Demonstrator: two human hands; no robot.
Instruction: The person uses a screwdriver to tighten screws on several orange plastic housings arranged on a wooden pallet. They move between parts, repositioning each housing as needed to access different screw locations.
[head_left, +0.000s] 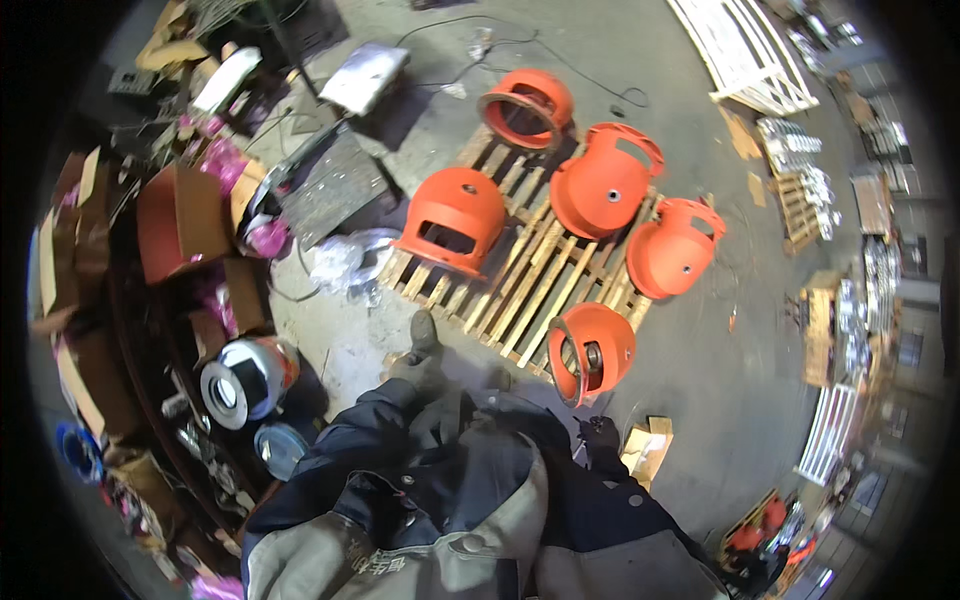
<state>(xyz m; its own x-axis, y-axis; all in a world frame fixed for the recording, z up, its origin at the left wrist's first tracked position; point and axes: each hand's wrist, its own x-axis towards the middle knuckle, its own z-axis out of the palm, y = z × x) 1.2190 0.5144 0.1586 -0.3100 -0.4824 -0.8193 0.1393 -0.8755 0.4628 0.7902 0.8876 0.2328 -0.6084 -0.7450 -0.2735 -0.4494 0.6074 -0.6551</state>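
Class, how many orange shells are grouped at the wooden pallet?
5: back shell, left shell, middle shell, right shell, front shell at the near edge of the pallet. None there looks hidden.

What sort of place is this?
Likely an industrial workshop or warehouse: hollow orange dome-shaped housings stand on a slatted wooden pallet, with brown cardboard boxes crowded along the left.

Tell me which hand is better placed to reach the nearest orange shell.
Probably the right hand: it shows just below that orange shell in the picture, while the left hand cannot be made out.
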